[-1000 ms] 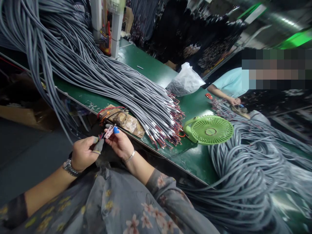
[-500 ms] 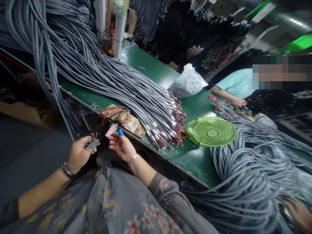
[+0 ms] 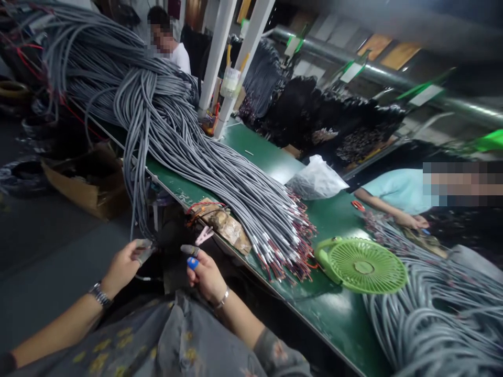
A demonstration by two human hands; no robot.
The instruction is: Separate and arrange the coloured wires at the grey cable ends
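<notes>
My left hand [image 3: 124,266] is closed, its thumb and index finger in pale finger covers, around what looks like the dark wire end of a grey cable; the grip is blurred. Grey cables [image 3: 138,201] hang off the bench edge just above it. To its right, my right hand [image 3: 209,275] has a blue cover on the thumb and a grey one on the index finger. Those two fingers are slightly apart with nothing visible between them, the others curled. A pink clip [image 3: 204,235] at the bench edge sits just above the right hand, not touching it.
A thick bundle of grey cables [image 3: 220,162] lies along the green bench [image 3: 271,152]. Taped cardboard [image 3: 231,230], a green fan [image 3: 363,267] and a white plastic bag [image 3: 319,178] are on it. A co-worker's hand [image 3: 408,220] is across the bench. A cardboard box [image 3: 84,183] stands left.
The view has tilted up and left, bringing in another person and the box. My right hand has come away from the pink clip. The coloured wires in my left hand no longer show clearly.
</notes>
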